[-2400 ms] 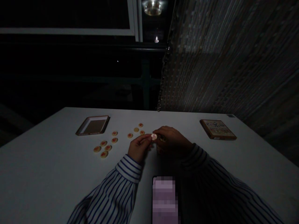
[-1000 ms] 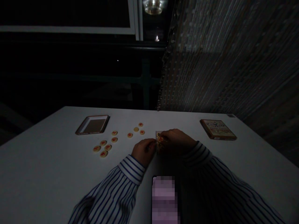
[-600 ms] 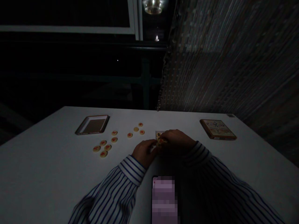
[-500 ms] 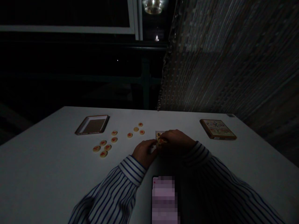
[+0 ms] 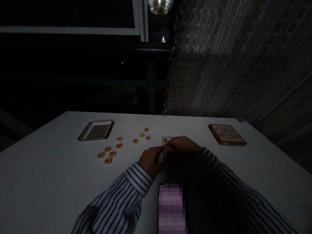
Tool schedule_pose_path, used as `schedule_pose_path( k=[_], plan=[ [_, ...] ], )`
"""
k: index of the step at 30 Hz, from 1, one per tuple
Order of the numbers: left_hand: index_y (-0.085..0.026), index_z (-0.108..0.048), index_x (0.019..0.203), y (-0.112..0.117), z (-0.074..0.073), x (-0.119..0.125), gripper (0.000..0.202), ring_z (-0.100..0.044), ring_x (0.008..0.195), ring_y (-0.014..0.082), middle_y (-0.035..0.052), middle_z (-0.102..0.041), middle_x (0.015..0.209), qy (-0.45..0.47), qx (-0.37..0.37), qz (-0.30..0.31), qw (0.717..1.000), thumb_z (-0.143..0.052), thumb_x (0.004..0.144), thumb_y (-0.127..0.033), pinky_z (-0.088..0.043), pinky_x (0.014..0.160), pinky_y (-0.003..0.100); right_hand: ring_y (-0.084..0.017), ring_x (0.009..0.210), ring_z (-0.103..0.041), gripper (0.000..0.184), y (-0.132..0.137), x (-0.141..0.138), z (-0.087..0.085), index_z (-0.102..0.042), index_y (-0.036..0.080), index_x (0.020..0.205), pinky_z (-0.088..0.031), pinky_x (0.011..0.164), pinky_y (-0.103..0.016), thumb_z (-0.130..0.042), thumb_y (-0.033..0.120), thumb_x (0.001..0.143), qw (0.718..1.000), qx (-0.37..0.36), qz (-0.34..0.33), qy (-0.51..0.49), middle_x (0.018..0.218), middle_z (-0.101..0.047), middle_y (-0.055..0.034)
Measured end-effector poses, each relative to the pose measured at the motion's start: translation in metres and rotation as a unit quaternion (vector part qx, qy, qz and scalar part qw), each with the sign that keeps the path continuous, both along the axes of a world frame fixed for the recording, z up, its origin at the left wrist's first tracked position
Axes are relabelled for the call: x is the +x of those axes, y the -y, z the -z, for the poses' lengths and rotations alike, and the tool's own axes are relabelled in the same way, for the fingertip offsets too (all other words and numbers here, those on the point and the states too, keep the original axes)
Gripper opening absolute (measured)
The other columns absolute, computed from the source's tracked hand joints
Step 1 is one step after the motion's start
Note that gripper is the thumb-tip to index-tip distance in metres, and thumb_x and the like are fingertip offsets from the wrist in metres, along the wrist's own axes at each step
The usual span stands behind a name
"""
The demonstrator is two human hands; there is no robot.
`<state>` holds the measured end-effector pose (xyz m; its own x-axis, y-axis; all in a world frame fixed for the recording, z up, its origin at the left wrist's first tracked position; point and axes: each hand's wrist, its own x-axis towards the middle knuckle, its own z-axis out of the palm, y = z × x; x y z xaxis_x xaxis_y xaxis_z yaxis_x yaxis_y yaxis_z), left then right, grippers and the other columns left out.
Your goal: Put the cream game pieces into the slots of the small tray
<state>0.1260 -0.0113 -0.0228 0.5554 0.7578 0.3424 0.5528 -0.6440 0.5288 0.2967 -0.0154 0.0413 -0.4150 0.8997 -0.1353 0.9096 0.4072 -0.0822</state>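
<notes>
My right hand is closed, its fingertips pinched around a Chinese chess piece with red marking. Below those fingers, a small pale box shows one corner and a piece with a dark character; the rest is hidden by my hands. My left hand curls at the near left side of this box, thumb and forefinger against it. Left of my hands, several round wooden chess pieces with red characters lie flat on the table, and one appears blank on top.
An open shallow box part lies at the back left of the white table. A printed box lid rests at the back right. In front of me is a phone with a blurred screen. A bead curtain hangs behind.
My left fingers have shifted slightly at the box, and the piece in my right fingertips has tilted a little lower. The loose pieces have stayed in place.
</notes>
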Motion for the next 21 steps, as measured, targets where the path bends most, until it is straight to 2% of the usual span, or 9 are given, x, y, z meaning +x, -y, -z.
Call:
schedule_pose_path(
  k=[9,21],
  plan=[
    [-0.02,-0.054,0.106,-0.0004,0.0007,-0.0015,0.041,-0.055,0.092,0.0236,0.0068,-0.061,0.103,-0.027,-0.001,-0.003,1.0,-0.057,0.067,-0.033,-0.042,0.08,0.038,-0.017,0.076,-0.058,0.027,-0.002,0.0007,0.0067,-0.062,0.021,0.088,-0.037,0.062,-0.025,-0.043,0.036,0.077,1.0,0.007,-0.003,0.002,0.087,-0.064,-0.0058],
    [-0.02,-0.058,0.101,0.0018,-0.0062,0.0005,0.037,-0.057,0.089,0.0234,0.0078,-0.064,0.098,-0.032,-0.022,-0.011,0.999,-0.058,0.066,-0.032,-0.042,0.079,0.037,-0.017,0.078,-0.058,0.025,-0.0016,0.0003,0.0025,-0.062,0.021,0.085,-0.037,0.064,-0.024,-0.043,0.035,0.078,1.0,-0.009,-0.007,0.02,0.086,-0.064,-0.0056]
  ],
)
